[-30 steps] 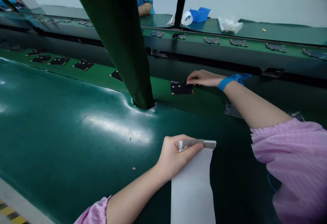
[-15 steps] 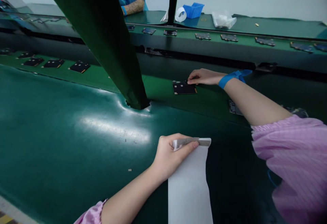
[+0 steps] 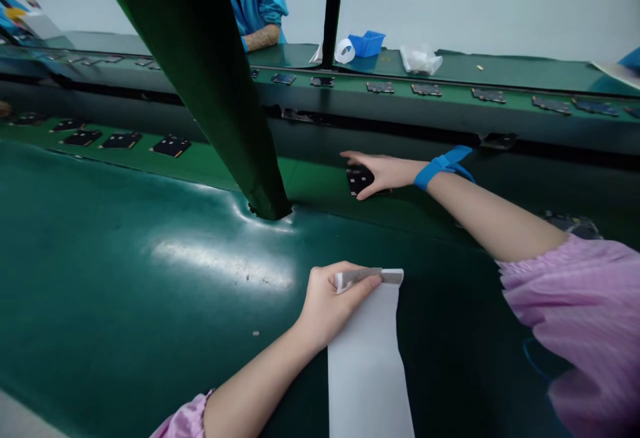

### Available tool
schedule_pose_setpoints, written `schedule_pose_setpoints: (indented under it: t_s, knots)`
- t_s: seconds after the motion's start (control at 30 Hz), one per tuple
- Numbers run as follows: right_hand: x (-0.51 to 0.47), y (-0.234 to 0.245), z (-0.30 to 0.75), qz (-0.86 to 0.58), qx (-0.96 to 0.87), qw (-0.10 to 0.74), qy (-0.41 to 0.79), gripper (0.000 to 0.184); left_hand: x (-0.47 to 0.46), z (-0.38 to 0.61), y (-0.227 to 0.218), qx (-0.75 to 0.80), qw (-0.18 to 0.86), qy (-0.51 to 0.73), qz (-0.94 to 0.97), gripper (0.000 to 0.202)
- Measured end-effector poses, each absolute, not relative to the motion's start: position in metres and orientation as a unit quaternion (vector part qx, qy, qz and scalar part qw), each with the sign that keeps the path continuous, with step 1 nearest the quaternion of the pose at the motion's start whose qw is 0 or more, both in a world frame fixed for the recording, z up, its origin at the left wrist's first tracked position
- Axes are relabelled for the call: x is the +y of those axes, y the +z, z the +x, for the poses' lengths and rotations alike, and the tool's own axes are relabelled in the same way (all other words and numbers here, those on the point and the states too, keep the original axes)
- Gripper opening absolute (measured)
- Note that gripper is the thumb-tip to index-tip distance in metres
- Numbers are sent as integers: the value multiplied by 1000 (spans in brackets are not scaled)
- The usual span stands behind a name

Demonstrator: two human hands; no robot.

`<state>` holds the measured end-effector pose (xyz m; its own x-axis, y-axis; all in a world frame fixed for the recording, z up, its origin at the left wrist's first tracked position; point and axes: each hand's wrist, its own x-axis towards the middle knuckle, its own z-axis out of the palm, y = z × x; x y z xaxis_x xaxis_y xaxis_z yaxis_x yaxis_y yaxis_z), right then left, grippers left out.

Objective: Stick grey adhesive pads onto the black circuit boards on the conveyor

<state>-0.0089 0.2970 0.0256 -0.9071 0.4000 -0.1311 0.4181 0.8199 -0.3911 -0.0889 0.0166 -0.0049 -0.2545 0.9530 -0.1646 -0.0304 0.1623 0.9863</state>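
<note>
Holding, left hand (image 3: pixel 330 305): strip (image 3: pixel 367 365), white, pinched at its folded end, presumably for firmer purchase, over the counter (image 3: pixel 165 331); right hand (image 3: pixel 387 171): thumb and fingers parted around a board (image 3: pixel 358 181) on the belt (image 3: pixel 313 188), seemingly to span it, contact unclear.

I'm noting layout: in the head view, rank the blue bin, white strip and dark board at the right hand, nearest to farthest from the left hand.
1. White strip: gripped in the left hand.
2. Dark board: ahead, partly covered by right hand.
3. Blue bin: on the far bench.
</note>
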Motion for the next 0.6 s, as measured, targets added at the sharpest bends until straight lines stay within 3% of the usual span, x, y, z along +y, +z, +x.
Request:
schedule_pose_setpoints:
  t_s: [0.13, 0.27, 0.37, 0.47, 0.53, 0.6]
  knots:
    - [286, 30, -9, 209, 954, 28, -215, 94, 17, -88, -4, 599, 469, 520, 388, 15]
    - [273, 41, 17, 244, 932, -114, -244, 107, 17, -88, -5, 604, 461, 520, 391, 16]
    - [267, 36, 54, 274, 894, -207, -289, 106, 17, -88, -4, 605, 464, 521, 383, 15]
    - [260, 21, 90, 327, 889, -164, -277, 103, 17, -88, -3, 607, 464, 521, 380, 14]
    - [245, 14, 104, 355, 894, -129, -241, 91, 17, -88, -3, 606, 463, 522, 382, 14]
    - [218, 15, 106, 345, 899, -136, -231, 61, 16, -88, -4, 606, 460, 524, 383, 14]
